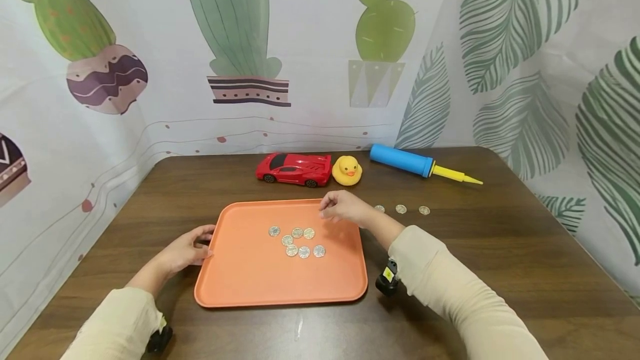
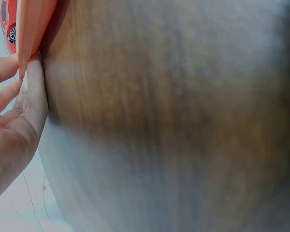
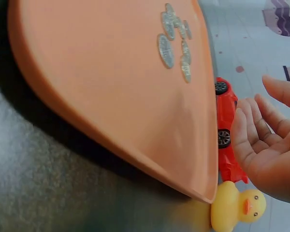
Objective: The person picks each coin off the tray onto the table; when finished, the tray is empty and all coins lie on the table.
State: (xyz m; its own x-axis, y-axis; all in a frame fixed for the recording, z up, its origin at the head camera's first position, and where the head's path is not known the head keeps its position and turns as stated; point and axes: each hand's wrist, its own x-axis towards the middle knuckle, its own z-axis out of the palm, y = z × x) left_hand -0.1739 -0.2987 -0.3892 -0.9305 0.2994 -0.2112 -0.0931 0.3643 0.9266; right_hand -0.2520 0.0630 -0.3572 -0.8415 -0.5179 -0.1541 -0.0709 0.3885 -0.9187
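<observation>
One cactus-and-leaf backdrop (image 1: 320, 15): cut off at the top and both sides; pale hanging cloth, softly creased
Wood-grain table (image 1: 500, 238): near edge out of frame, surface blurred in the left wrist view; dark brown, faintly glossy, rounded far corners
Cream sleeves (image 1: 465, 293): both cut off by the lower border; smooth, loosely wrinkled fabric
Orange serving tray (image 1: 240, 271): on the table between the hands, far right corner covered by the right hand; matte, rounded rectangle with a raised lip
Balloon pump (image 1: 405, 161): blue cylinder, yellow tapering nozzle, near the backdrop
Toy sports car (image 1: 295, 170): shiny red, wedge-shaped, far side turned away
Left hand (image 1: 182, 249): partly cropped in its wrist view; pinches the tray's left rim between thumb and fingers
Right hand (image 1: 345, 207): over the tray's far right corner, cropped in its wrist view; grip released, fingers loosely bent
Rubber duck (image 1: 346, 171): yellow, rounded, orange bill, just beside the car
Coins in the tray (image 1: 304, 251): seven, flat metal discs, their relief too small to read
Coins on the table (image 1: 401, 209): three in a row right of the tray, the leftmost partly hidden by the right wrist
</observation>
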